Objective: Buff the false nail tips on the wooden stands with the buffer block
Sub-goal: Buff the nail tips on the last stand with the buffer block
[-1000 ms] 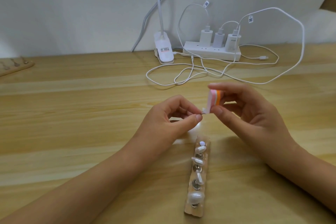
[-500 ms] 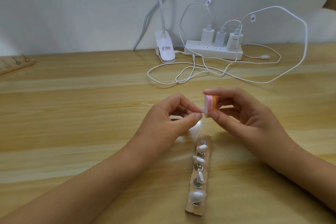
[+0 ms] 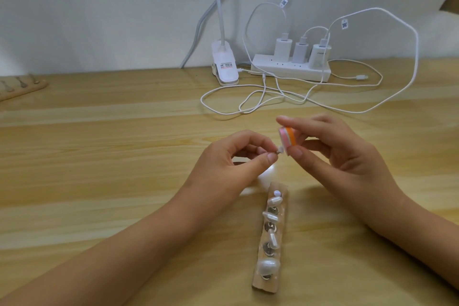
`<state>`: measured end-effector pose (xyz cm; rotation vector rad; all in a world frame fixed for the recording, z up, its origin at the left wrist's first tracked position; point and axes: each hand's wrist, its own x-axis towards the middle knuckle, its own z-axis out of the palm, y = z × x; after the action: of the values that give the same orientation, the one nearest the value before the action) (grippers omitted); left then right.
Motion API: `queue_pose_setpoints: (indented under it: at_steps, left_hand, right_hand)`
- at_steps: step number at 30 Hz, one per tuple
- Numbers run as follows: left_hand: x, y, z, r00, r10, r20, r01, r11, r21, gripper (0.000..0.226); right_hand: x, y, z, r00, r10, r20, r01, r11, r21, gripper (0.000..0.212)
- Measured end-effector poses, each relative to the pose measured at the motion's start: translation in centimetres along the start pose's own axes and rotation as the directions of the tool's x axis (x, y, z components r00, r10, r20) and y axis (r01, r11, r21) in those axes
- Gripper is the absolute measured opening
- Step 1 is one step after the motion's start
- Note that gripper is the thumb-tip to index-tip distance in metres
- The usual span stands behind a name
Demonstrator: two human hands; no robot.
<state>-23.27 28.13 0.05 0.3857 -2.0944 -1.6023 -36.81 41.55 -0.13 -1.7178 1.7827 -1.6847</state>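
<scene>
My left hand [image 3: 238, 159] pinches a small white false nail tip [image 3: 280, 150] between thumb and forefinger above the table. My right hand [image 3: 330, 151] grips a pink, white and orange buffer block [image 3: 287, 138] between thumb and fingers, its pink face touching the nail tip. Below the hands a wooden stand [image 3: 270, 238] lies on the table, running away from me, with several white nail tips on metal pins.
A second wooden stand [image 3: 22, 87] lies at the far left edge. At the back, a white lamp clamp [image 3: 224, 63], a power strip [image 3: 290, 71] with three chargers and looping white cables [image 3: 273, 99] cover the table by the wall.
The buffer block has shifted slightly against the nail tip, tilting a little in my right hand. My left hand keeps its pinch in about the same place.
</scene>
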Motion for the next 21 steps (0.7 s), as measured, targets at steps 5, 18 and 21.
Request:
queue_pose_setpoints:
  at_steps: [5,18,21]
  left_hand:
    - [-0.09,0.12,0.02,1.0,0.006,0.002,-0.006,1.0,0.016,0.005]
    - [0.05,-0.1,-0.14,1.0,-0.004,-0.001,0.004,1.0,-0.015,0.005]
    - [0.05,-0.12,-0.09,1.0,0.005,0.0,-0.005,1.0,-0.018,0.007]
  right_hand:
    - [0.03,0.16,-0.26,0.999,0.041,0.036,-0.038,0.996,-0.077,0.035]
    - [0.13,0.09,-0.37,0.998,0.054,0.026,-0.05,0.991,-0.123,0.032]
    - [0.02,-0.16,-0.59,1.0,0.026,-0.015,-0.027,0.994,-0.102,0.032]
